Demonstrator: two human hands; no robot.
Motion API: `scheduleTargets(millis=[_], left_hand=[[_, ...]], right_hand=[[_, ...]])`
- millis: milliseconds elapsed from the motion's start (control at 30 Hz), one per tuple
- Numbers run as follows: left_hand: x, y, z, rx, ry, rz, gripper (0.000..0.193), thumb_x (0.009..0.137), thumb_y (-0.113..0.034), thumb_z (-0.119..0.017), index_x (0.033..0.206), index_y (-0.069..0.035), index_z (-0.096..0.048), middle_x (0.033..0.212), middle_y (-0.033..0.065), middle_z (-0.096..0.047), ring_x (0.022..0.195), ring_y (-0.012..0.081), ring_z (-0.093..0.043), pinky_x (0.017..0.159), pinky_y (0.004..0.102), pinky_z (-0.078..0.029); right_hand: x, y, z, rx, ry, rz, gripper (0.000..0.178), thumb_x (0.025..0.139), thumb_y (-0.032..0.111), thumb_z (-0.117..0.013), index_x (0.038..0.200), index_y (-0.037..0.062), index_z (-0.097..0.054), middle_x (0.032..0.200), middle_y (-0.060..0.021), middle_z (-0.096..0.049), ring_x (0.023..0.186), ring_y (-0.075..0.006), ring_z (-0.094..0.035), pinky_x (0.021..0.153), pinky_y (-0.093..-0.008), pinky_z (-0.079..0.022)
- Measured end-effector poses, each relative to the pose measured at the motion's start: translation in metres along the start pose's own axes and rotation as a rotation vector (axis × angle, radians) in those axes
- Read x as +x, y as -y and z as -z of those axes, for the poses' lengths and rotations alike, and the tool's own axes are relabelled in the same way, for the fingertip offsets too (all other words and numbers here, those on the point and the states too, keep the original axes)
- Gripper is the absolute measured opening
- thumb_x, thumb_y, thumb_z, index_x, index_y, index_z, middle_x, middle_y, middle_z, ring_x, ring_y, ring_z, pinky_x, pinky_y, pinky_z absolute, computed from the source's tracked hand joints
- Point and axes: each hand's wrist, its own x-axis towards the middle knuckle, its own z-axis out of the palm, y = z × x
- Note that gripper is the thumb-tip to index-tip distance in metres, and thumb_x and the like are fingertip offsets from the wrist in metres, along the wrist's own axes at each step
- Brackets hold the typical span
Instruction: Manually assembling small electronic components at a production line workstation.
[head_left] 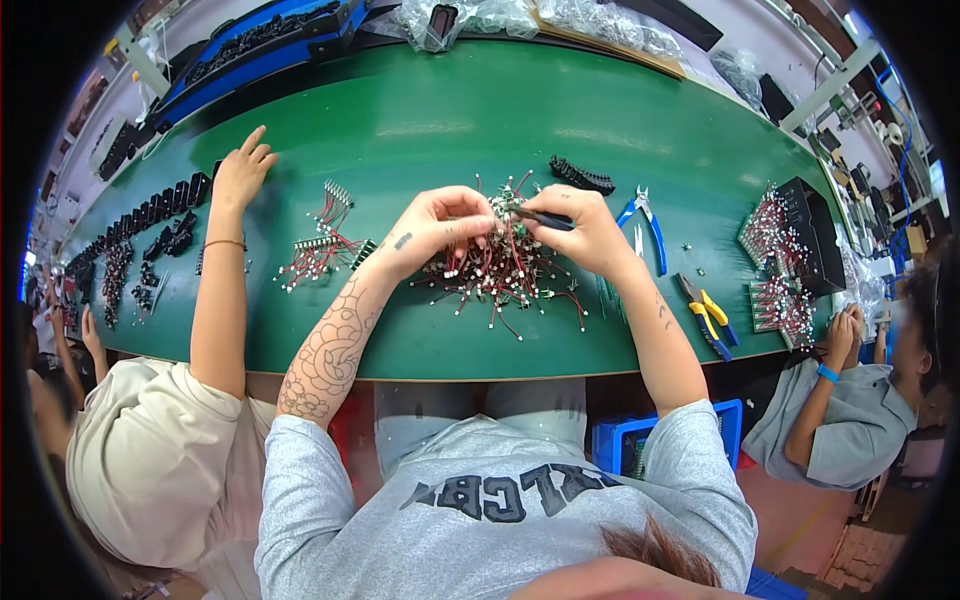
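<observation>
Both hands meet over a heap of small circuit boards with red and black wires and white plugs (505, 275) in the middle of the bench. My left hand (450, 225) is closed in a pinch at a small green wired circuit board (507, 203); its fingertips partly hide the piece. In my right hand (580, 225) is a slim black hand tool (543, 217), its tip pointing left at that board. The tool's exact kind cannot be made out. Left of the heap lie rows of wired boards (318, 245).
Blue-handled pliers (655, 232) and yellow-and-blue pliers (706, 318) lie to the right, a black strip of parts (582, 175) behind. Farther right, wired boards (775, 240) lean near a black box (812, 235). A co-worker's arm (225, 260) reaches in at left, near black housings (150, 213).
</observation>
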Motion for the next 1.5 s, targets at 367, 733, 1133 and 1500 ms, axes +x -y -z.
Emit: scheduleTargets(millis=[367,733,1133,1500], left_hand=[[0.003,0.006,-0.006,-0.099,-0.123,-0.083,0.010,0.088,-0.003,-0.070,0.098,-0.003,-0.068,0.086,0.0055,-0.068,0.074,0.0101,-0.062,0.066,0.0192,-0.050],[0.001,0.006,-0.009,0.044,-0.132,-0.115,0.008,0.086,-0.005,-0.073,0.093,-0.003,-0.070,0.087,0.0065,-0.071,0.076,0.0102,-0.065,0.069,0.0195,-0.053],[-0.001,0.003,0.003,-0.155,0.057,-0.072,0.011,0.088,-0.002,-0.071,0.098,-0.002,-0.070,0.089,0.0072,-0.072,0.078,0.0121,-0.067,0.077,0.0219,-0.056],[0.003,0.005,-0.001,-0.072,-0.171,-0.084,0.018,0.085,-0.002,-0.073,0.103,-0.002,-0.069,0.091,0.0087,-0.072,0.081,0.0125,-0.068,0.077,0.0218,-0.057]], right_hand=[[0.001,-0.008,-0.002,-0.209,-0.098,0.076,0.032,0.073,0.009,-0.072,0.106,0.0100,-0.072,0.101,-0.0047,-0.068,0.094,-0.0227,-0.062,0.089,-0.0339,-0.046],[-0.003,-0.008,-0.011,-0.371,-0.115,0.181,0.030,0.073,0.010,-0.073,0.102,0.0099,-0.073,0.098,-0.0045,-0.069,0.090,-0.0226,-0.062,0.084,-0.0323,-0.048],[-0.001,0.003,0.000,0.108,0.026,-0.055,0.026,0.073,0.006,-0.071,0.099,0.0072,-0.073,0.092,-0.0057,-0.069,0.085,-0.0234,-0.063,0.082,-0.0318,-0.049],[0.000,-0.009,-0.008,-0.317,-0.163,0.090,0.034,0.073,0.010,-0.072,0.108,0.0115,-0.071,0.101,-0.0040,-0.067,0.095,-0.0222,-0.061,0.089,-0.0334,-0.046]])
